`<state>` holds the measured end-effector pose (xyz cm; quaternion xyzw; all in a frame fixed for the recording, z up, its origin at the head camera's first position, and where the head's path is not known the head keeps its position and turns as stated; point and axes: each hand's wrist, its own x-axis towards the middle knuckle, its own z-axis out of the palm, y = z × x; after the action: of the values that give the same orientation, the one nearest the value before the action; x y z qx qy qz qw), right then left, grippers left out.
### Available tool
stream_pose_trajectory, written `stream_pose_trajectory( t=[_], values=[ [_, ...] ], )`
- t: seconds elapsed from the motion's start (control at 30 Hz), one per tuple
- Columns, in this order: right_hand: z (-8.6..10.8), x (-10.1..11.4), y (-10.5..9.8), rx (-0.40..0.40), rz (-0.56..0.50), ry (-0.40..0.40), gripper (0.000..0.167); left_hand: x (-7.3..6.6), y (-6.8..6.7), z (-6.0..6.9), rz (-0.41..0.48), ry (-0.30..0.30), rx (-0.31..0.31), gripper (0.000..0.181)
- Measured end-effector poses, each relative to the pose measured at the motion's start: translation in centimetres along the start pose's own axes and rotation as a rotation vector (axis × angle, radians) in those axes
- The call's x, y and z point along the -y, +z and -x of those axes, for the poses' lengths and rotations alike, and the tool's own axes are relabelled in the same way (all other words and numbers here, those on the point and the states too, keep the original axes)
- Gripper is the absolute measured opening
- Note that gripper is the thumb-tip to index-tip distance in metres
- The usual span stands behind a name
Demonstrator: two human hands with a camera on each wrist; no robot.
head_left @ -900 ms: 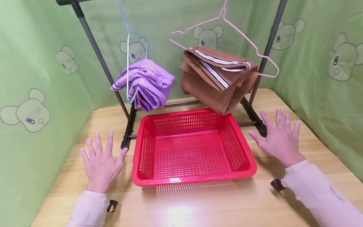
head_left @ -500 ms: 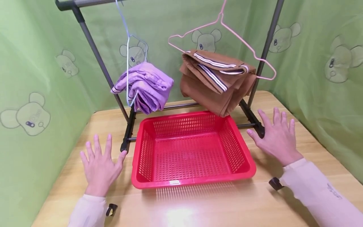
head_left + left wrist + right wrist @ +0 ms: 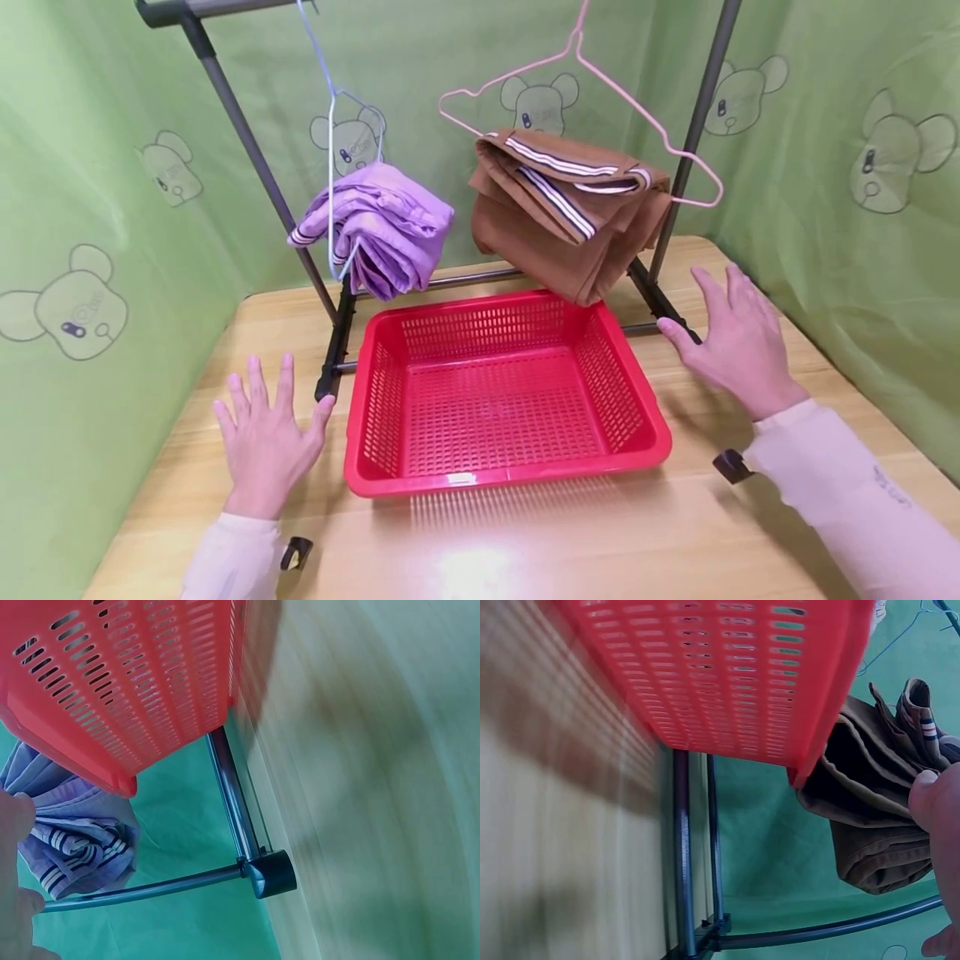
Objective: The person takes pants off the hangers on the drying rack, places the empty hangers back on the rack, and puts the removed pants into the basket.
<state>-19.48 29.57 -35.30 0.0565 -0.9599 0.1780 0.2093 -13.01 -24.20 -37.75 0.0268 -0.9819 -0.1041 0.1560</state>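
1. Left hand (image 3: 266, 446): released, fingers spread, left of the basket, grasping nothing. Risk, as I judge it: a careless reach to the far side could catch the rack's near left foot, just beyond the thumb.
2. Right hand (image 3: 738, 350): released, fingers extended, beside the rack's right foot, grasping nothing. Risk: a quick sweep left could knock that foot and set both hangers swinging.
3. Red basket (image 3: 525, 473), plastic, perforated: on the table (image 3: 562, 550) between the hands, with nothing inside. The rack's near lower bar disappears at it; I cannot tell whether the basket sits over that bar. If so, it could rock or tip when loaded on one side.
4. Purple garment (image 3: 390, 221), bunched: on the blue hanger (image 3: 331, 167), beyond the basket's far left. Risk: the bundle could slide off, caused by loose folds on thin wire; a pull on the cloth could also bring the hanger along.
5. Brown garment (image 3: 525, 233), striped trim: on the pink hanger (image 3: 696, 202), above the basket's far right corner; contact with the rim cannot be told. Risk: a low fold could snag there, or the bulk drop outside the basket if released too far back.
6. Rack (image 3: 243, 137), dark tubing: standing on the far part of the table. Risk: slender feet could shift under a hard tug on either garment.
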Motion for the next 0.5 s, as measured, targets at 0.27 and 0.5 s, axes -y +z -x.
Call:
stream_pose_trajectory(
  t=[0.27,0.5],
  values=[
    [-0.9,0.5,-1.1,-0.026,-0.011,-0.003,0.078,-0.1,0.0,0.3,0.033,-0.002,0.005,0.078],
    [-2.0,1.0,-2.2,-0.073,-0.051,-0.033,0.078,-0.2,0.1,0.4,0.064,-0.002,0.016,0.080]
  ],
)
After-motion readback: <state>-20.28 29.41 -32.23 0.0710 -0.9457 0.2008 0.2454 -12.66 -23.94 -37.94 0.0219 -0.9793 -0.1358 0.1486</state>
